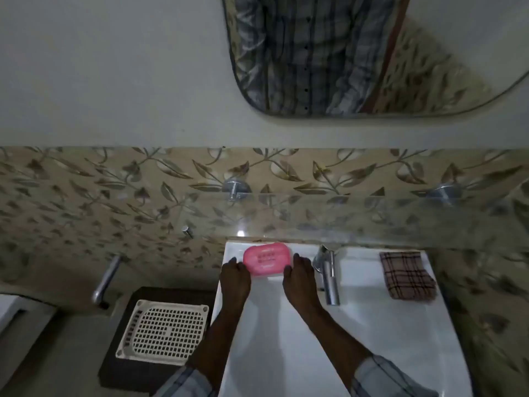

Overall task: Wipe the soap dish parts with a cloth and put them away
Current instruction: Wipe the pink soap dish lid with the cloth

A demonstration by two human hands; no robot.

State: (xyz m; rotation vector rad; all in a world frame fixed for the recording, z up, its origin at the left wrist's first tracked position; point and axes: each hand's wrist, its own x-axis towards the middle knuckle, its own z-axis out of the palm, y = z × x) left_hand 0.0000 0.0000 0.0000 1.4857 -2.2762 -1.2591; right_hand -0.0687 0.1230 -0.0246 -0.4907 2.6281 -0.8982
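A pink plastic soap dish (266,258) sits at the back left corner of the white washbasin (372,325). My left hand (235,277) grips its left end and my right hand (299,275) grips its right end. Its slotted top faces up; whether its parts are apart I cannot tell. A brown checked cloth (406,275) lies folded on the basin's back right ledge, well away from both hands.
A chrome tap (328,270) stands just right of my right hand. A glass shelf (343,213) juts from the tiled wall above the basin. Left of the basin, a cream perforated tray (164,329) rests on a dark box. A mirror (343,53) hangs above.
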